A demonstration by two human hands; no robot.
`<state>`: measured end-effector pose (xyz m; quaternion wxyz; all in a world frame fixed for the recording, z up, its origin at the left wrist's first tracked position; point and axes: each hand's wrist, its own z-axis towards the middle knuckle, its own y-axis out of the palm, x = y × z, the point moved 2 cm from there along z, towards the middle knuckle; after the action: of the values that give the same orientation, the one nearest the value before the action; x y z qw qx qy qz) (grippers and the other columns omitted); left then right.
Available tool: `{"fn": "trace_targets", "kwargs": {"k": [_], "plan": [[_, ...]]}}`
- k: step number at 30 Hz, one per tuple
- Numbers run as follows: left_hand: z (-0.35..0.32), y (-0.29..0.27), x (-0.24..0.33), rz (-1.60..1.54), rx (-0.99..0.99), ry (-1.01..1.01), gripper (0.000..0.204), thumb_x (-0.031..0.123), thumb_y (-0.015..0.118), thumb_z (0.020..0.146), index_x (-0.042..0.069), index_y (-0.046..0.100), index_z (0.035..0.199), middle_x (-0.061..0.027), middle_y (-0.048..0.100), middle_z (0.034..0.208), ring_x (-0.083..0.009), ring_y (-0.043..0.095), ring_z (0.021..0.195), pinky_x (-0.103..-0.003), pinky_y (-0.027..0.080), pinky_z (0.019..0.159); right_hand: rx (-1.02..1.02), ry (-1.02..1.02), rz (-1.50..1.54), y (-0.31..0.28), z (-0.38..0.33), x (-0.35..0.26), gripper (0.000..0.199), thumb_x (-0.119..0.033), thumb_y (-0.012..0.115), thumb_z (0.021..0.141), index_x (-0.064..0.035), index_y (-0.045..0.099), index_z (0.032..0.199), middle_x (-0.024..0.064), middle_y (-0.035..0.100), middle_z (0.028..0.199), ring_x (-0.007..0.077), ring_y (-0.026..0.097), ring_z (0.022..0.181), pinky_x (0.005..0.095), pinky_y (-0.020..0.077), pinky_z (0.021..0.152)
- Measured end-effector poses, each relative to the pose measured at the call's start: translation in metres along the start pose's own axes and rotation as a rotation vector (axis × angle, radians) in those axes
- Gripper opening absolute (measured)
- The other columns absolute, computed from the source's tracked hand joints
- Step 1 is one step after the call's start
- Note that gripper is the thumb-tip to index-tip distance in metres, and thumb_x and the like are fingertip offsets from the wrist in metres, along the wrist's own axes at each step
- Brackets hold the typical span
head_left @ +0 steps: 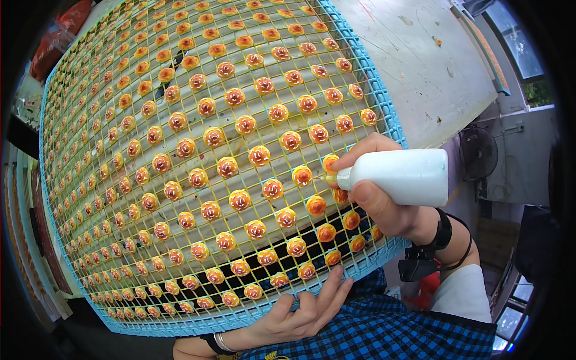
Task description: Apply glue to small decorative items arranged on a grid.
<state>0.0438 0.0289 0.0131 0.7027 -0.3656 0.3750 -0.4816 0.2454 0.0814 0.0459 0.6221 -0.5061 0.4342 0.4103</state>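
Note:
My right hand [387, 210] is closed around a white plastic squeeze bottle [411, 177], tipped sideways. Its thin nozzle points left, at or just beside a yellow-orange flower-shaped piece [302, 176]; whether they touch, I cannot tell. Rows of such pieces sit on a yellow mesh inside a light-blue rectangular frame [384, 111]. Many carry white strokes on their petals. Plain orange ones without strokes, such as this flower piece [315, 205], lie near the bottle and in the far rows. My left hand [303, 312] rests along the frame's near edge, fingers stretched out, holding nothing.
Beneath the mesh is a pale surface, with a scuffed light-coloured tabletop [414, 60] at the far right. A dark fan [477, 151] stands to the right. A red plastic bag [57, 45] is at the far left. A black strap device [423, 258] is on my right wrist.

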Motion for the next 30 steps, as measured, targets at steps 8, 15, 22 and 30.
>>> {"fn": "trace_targets", "kwargs": {"k": [8, 15, 22, 30], "plan": [[-0.0004, -0.0001, 0.0008, 0.011, -0.003, 0.006, 0.031, 0.028, 0.048, 0.086, 0.026, 0.062, 0.113, 0.011, 0.063, 0.11, -0.0093, 0.033, 0.075, -0.022, 0.026, 0.063, 0.025, -0.028, 0.017, 0.0011, 0.0, 0.003, 0.011, -0.011, 0.066, 0.079, -0.0012, 0.061, 0.083, 0.0106, 0.06, 0.082, 0.0193, 0.058, 0.071, 0.0286, 0.0461, 0.062], [-0.0002, -0.0002, 0.0004, 0.014, -0.005, 0.015, 0.031, 0.028, 0.047, 0.086, 0.025, 0.062, 0.113, 0.0104, 0.063, 0.11, -0.0097, 0.033, 0.075, -0.022, 0.026, 0.063, 0.055, -0.044, 0.013, 0.0024, 0.0011, 0.0029, 0.015, -0.014, 0.067, 0.081, -0.0006, 0.061, 0.085, 0.0103, 0.059, 0.084, 0.0186, 0.058, 0.072, 0.0284, 0.0458, 0.064], [-0.0015, 0.0006, 0.0013, 0.03, -0.024, 0.005, 0.034, 0.029, 0.043, 0.086, 0.024, 0.06, 0.116, 0.0094, 0.06, 0.118, -0.0093, 0.033, 0.077, -0.024, 0.028, 0.069, 0.043, -0.098, -0.051, 0.0022, 0.0023, 0.0045, 0.015, -0.014, 0.067, 0.081, -0.0005, 0.06, 0.085, 0.0104, 0.059, 0.084, 0.0189, 0.058, 0.072, 0.028, 0.0456, 0.063], [0.0001, -0.0001, 0.0001, 0.016, -0.006, 0.016, 0.032, 0.027, 0.047, 0.086, 0.025, 0.062, 0.114, 0.01, 0.063, 0.111, -0.01, 0.032, 0.075, -0.022, 0.026, 0.062, 0.048, -0.041, 0.014, 0.0023, 0.0011, 0.0039, 0.012, -0.012, 0.066, 0.08, -0.001, 0.061, 0.082, 0.0112, 0.06, 0.084, 0.02, 0.058, 0.073, 0.0289, 0.0458, 0.062]]}}
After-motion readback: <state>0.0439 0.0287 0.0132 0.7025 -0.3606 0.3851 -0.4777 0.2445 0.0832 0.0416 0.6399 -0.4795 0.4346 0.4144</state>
